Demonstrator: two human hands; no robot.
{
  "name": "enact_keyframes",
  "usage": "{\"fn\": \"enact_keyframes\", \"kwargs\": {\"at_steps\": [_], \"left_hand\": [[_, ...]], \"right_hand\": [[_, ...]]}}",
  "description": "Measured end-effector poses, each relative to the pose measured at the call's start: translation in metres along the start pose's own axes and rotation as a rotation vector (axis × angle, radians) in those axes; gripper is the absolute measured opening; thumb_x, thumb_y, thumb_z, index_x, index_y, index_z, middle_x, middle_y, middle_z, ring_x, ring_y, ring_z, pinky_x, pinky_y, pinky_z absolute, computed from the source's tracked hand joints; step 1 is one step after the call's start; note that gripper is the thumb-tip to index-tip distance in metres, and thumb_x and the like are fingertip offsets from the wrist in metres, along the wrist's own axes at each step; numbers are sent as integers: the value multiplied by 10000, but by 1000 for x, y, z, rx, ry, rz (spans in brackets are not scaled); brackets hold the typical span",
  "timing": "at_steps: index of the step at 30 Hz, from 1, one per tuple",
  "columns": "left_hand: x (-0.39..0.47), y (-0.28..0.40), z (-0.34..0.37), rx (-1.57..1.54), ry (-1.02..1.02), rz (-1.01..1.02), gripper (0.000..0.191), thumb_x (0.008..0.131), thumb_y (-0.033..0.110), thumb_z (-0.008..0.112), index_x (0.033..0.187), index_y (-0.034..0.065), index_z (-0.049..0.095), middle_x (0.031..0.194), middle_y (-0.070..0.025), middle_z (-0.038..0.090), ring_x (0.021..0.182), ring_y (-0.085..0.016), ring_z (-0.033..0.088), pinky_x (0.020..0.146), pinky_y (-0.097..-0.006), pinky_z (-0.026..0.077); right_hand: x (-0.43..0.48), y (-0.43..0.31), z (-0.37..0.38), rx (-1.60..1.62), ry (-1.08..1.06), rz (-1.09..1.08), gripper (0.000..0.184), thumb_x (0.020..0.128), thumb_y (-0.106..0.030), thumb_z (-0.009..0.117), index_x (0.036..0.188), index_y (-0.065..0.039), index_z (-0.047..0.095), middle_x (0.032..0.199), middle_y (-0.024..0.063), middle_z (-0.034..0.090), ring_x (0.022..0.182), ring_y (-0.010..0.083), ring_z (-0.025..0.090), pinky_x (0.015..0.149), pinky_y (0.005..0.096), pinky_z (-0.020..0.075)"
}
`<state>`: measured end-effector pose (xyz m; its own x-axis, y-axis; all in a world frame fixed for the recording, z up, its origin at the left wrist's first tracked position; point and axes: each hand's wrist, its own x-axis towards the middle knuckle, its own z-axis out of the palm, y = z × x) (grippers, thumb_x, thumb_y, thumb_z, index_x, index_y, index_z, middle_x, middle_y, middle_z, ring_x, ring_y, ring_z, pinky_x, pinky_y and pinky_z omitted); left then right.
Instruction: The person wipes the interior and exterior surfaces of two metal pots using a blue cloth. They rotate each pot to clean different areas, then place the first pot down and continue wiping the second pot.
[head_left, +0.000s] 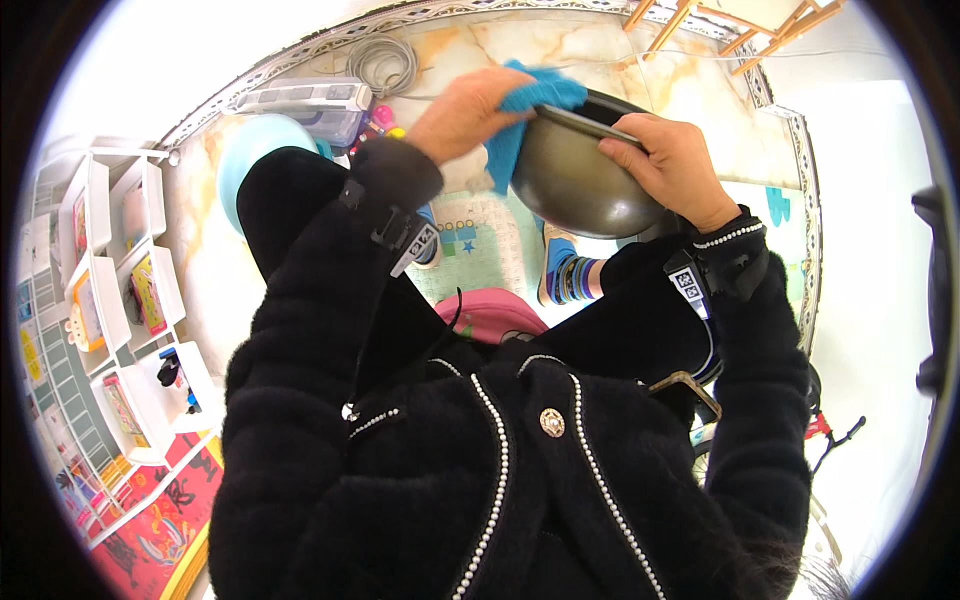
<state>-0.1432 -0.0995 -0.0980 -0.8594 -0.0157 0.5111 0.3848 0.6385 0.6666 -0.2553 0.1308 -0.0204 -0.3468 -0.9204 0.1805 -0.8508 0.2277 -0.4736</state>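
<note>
My left hand (466, 112) is closed on a blue cloth (551, 88), slightly blurred, pressed at the rim of a round-bottomed metal pan (581, 176). Part of the cloth hangs down beside the pan's outer wall. With the thumb on the outside, my right hand (671, 165) grips the pan's rim at its right side. The pan is tilted, its brownish-grey shiny underside facing me and its dark inside showing only as a narrow strip. It is held above my right knee; whether it rests on the leg I cannot tell.
A light-blue round stool or basin (262, 139) is by my left knee. Beyond it lie a clear plastic box (330, 127), small colourful toys (382, 118) and a coiled grey cable (381, 66). White shelf bins (146, 292) stand left, a wooden-legged stand (679, 26) far right.
</note>
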Motion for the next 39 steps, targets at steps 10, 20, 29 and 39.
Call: {"fn": "enact_keyframes", "kwargs": {"at_steps": [10,20,29,39], "left_hand": [[-1,-12,-26,-203,485,-457,344,916,295,592,1164,58,571,1048,-107,636,940,-177,602,837,-315,467],[5,73,29,160,134,79,386,847,222,614,1221,131,587,1222,-115,578,1162,-312,503,1006,-408,352],[17,-9,6,-282,233,-595,348,953,315,445,1081,26,593,975,-175,644,937,-265,619,812,-335,464],[8,57,30,133,335,158,220,862,224,574,978,51,647,936,-102,653,930,-321,600,793,-400,465]], "right_hand": [[5,-1,11,541,95,427,388,948,-334,540,884,42,613,644,17,567,604,81,503,553,262,416],[12,3,33,715,295,502,315,945,-253,505,905,40,614,725,33,599,660,89,518,602,272,436],[10,-21,25,460,222,404,337,955,-290,530,835,18,595,619,45,520,609,101,443,562,282,394],[10,-10,40,550,328,332,297,943,-259,535,845,11,613,624,105,556,576,160,463,571,302,408]]}}
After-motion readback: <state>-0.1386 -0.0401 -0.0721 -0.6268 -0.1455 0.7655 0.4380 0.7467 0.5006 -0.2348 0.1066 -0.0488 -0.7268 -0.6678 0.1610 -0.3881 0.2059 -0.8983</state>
